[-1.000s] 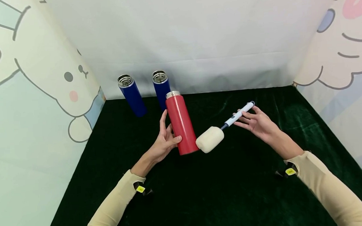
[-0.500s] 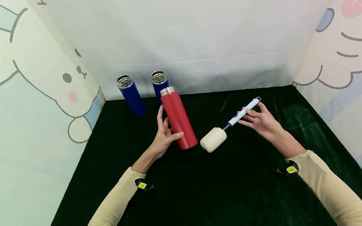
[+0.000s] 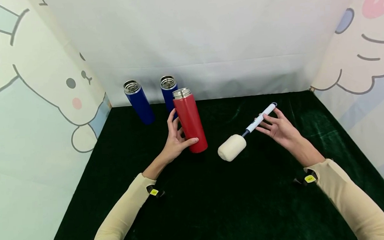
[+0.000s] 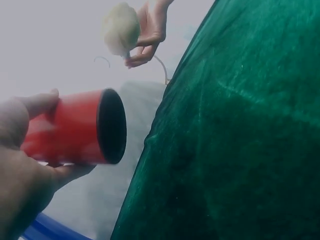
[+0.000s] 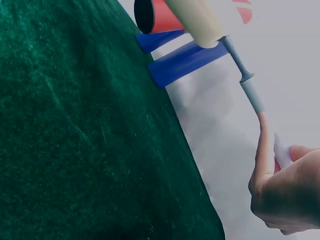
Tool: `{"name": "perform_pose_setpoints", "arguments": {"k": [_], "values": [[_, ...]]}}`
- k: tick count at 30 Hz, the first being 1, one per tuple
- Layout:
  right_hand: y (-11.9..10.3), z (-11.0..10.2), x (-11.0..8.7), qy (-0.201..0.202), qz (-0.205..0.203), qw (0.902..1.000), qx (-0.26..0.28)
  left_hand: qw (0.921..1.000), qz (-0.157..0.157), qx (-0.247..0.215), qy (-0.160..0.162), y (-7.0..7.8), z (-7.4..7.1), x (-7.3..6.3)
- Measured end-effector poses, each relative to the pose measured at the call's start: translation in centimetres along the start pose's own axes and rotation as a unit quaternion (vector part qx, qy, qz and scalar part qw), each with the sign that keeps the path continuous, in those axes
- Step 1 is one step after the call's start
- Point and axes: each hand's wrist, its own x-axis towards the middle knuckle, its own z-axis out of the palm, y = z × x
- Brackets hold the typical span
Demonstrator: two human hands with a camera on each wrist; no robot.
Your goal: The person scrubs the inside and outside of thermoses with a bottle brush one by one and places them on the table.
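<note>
My left hand (image 3: 174, 141) grips a red bottle (image 3: 191, 121) with a bare silver mouth, lidless and tilted slightly to the left. The left wrist view shows the dark base of this red bottle (image 4: 75, 127), held off the green cloth. To the right, my right hand (image 3: 282, 131) pinches the pale blue handle of a sponge bottle brush (image 3: 232, 147) between thumb and fingers. Its cream sponge head points down and left, apart from the bottle. In the right wrist view the brush's sponge (image 5: 197, 20) overlaps the red bottle along the line of sight.
Two lidless blue bottles stand upright at the back left, one blue bottle (image 3: 138, 102) farther left and the other blue bottle (image 3: 169, 94) partly behind the red one. Dark green cloth (image 3: 233, 203) covers the table. A white curtain (image 3: 208, 38) hangs behind, with cartoon-printed walls at both sides.
My left hand has raised the red bottle a little, away from the sponge, and its mouth now shows more. The brush has shifted slightly right, so a gap separates them.
</note>
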Motion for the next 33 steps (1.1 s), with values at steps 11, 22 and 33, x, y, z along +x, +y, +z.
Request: {"name": "perform_pose_setpoints", "arguments": {"k": [11, 22, 33], "values": [[-0.4, -1.0, 0.6, 0.033, 0.011, 0.9994, 0.001, 0.9982, 0.03, 0.022, 0.046, -0.8, 0.2, 2.3], [0.8, -0.4, 0.7, -0.003, -0.033, 0.9994, 0.009, 0.9907, -0.044, -0.096, 0.086, 0.8, 1.6, 1.7], [1.8, 2.1, 0.5, -0.035, -0.084, 0.9938, 0.064, 0.9707, -0.084, -0.186, 0.128, 2.4, 2.2, 1.2]]}}
